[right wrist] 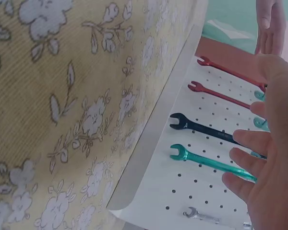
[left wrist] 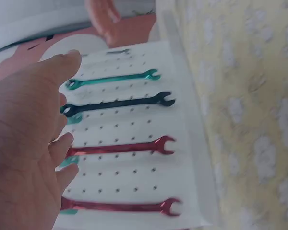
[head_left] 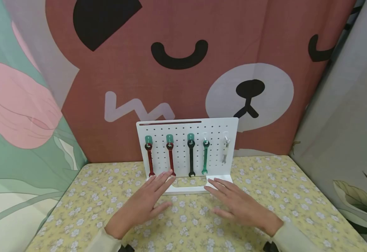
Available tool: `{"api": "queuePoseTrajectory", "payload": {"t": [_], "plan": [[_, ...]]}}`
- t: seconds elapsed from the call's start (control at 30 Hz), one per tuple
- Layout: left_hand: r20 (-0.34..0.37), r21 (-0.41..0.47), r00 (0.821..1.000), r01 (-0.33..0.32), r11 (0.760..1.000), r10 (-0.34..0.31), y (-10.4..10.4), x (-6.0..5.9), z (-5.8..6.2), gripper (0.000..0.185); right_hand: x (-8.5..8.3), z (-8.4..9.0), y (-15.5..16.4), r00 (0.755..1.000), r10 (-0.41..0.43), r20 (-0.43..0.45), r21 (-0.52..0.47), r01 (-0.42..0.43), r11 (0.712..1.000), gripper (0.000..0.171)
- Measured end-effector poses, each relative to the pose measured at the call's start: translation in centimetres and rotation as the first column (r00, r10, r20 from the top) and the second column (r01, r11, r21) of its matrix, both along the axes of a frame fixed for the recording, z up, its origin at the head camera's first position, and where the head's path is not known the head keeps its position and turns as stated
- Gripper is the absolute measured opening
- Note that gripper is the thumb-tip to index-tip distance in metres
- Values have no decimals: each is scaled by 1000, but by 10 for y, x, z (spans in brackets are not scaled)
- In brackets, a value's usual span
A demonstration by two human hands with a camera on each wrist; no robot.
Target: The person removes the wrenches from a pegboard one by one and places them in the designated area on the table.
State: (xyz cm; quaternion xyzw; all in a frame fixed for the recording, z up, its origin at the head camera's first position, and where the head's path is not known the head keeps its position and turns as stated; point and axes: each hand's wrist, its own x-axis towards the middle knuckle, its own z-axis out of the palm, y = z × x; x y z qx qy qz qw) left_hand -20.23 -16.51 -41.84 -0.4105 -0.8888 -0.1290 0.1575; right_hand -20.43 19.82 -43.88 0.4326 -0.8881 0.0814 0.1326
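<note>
Both hands lie flat with the fingers spread out, low in the middle of the frame. The left hand (head_left: 145, 203) reaches toward the white pegboard (head_left: 216, 127), and its fingertips are just in front of the board's foot, close under the second red wrench (head_left: 171, 159). The right hand (head_left: 238, 204) rests palm down on the flowered surface (head_left: 297, 196), with its fingertips touching the foot on the other side. Neither hand holds anything.

Five wrenches hang in a row on the board, in the middle of the frame: the first red wrench (head_left: 150, 159), the second red one, a black wrench (head_left: 191, 157), a green wrench (head_left: 205, 156) and a small silver wrench (head_left: 225, 151).

The board stands up on a thin foot. I think a push from the fingers could slide it back or tip it. The wrenches only hang on pegs, so a bump could knock one off.
</note>
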Motion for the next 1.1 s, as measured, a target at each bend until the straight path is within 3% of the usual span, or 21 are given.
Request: {"api": "queuePoseTrajectory", "payload": {"t": [0.17,0.37,0.5,0.63,0.83,0.97,1.1], "plan": [[-72,88,997,-35,996,41,-9,0,15,79,-2,-1,5,1000,-22,17,-34,22,999,68],[-58,202,993,-88,976,101,-18,-5,35,75,-4,-2,11,999,-43,13,-61,44,997,70],[-99,273,986,-99,957,131,-25,-14,50,74,-8,2,15,998,-60,20,-72,61,996,69],[-137,375,975,-112,920,174,-30,-23,59,78,-12,4,20,996,-83,43,-122,88,989,68],[-149,518,955,-144,843,256,-38,-38,63,75,-16,7,24,986,-127,110,-221,149,964,67],[-80,585,961,-170,793,265,-43,-48,69,68,-19,7,25,974,-173,147,-250,206,946,61],[24,611,967,-214,763,252,-46,-59,74,66,-26,5,26,966,-200,166,-280,240,929,56]]}}
